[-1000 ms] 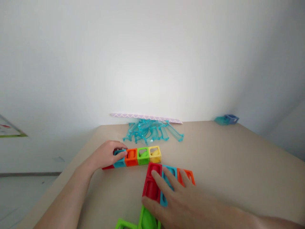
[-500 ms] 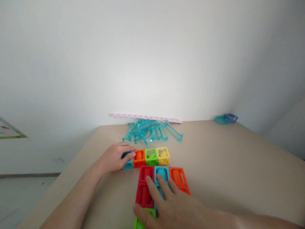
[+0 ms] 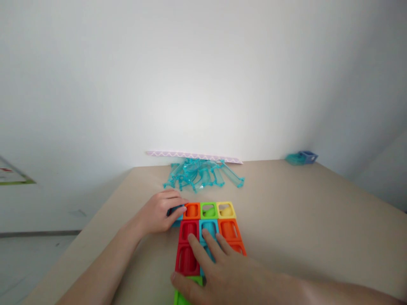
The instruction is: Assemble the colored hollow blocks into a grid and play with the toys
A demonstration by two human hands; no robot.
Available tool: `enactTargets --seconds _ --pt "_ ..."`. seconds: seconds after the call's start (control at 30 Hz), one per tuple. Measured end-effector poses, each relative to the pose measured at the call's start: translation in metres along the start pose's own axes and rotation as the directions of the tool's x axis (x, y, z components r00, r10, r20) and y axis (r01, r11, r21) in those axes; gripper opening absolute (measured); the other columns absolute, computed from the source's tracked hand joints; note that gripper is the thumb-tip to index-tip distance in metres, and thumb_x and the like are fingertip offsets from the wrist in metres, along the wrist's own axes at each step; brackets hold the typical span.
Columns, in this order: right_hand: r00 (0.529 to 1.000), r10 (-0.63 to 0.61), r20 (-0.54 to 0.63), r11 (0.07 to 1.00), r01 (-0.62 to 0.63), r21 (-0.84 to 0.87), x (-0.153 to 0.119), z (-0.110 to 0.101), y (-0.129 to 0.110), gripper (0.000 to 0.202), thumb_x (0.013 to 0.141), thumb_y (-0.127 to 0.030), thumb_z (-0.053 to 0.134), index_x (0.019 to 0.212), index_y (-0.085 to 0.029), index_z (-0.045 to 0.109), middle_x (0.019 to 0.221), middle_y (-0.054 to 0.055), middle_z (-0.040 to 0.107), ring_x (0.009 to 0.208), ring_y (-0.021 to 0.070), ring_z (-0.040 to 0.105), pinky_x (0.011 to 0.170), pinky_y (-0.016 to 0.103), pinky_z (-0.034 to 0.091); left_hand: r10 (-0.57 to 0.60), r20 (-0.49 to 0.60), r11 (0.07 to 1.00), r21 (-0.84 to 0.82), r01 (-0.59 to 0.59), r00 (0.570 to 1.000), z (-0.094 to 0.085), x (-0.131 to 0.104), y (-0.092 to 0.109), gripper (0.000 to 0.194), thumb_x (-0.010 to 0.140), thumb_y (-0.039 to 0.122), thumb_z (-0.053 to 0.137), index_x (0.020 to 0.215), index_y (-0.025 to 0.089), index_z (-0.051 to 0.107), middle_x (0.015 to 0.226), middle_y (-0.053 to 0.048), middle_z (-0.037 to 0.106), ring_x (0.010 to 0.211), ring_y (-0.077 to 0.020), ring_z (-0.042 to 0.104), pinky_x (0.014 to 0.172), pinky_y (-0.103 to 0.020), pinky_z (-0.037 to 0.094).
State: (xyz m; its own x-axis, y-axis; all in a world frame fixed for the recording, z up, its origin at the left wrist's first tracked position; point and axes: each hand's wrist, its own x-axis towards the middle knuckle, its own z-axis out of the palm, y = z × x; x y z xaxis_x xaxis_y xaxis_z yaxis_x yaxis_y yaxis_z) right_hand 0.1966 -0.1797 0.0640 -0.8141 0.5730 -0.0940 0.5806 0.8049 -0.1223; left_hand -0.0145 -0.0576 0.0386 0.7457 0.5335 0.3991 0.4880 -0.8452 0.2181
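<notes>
My left hand (image 3: 162, 212) pinches the blue left end of a row of joined toy blocks, which runs on in orange (image 3: 192, 210), green (image 3: 209, 210) and yellow (image 3: 225, 210). Against the near side of that row lies a larger panel of red (image 3: 188, 259), blue (image 3: 208, 228), orange (image 3: 229, 231) and green (image 3: 190, 281) blocks. My right hand (image 3: 219, 271) rests on the panel with its fingers spread, hiding part of its middle and near side. The row and panel appear to touch; whether they are locked together I cannot tell.
Clear teal plastic pieces (image 3: 197, 173) lie in a heap at the back of the table (image 3: 305, 228). Behind them a patterned lilac strip (image 3: 193, 155) leans by the white wall (image 3: 197, 84). A dark blue block (image 3: 308, 157) with a teal piece (image 3: 295, 159) sits at the far right corner.
The gap between row and panel has closed. The row has shifted slightly right, while the panel under my right hand has moved a little left and away from me.
</notes>
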Motion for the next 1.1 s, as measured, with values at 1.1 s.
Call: enactTargets --seconds 1.1 --pt "0.928 0.098 -0.36 0.982 -0.032 0.185 0.037 0.0 0.081 0.044 0.094 -0.019 0.04 0.138 -0.018 0.04 0.121 0.013 0.058 0.112 0.0234 0.055 0.096 0.04 0.042 -0.08 -0.116 0.985 0.145 0.097 0.99 0.003 0.0 -0.004 0.025 0.095 0.022 0.046 0.106 0.017 0.068 0.1 -0.007 0.073 0.089 -0.0186 0.065 0.084 -0.033 0.051"
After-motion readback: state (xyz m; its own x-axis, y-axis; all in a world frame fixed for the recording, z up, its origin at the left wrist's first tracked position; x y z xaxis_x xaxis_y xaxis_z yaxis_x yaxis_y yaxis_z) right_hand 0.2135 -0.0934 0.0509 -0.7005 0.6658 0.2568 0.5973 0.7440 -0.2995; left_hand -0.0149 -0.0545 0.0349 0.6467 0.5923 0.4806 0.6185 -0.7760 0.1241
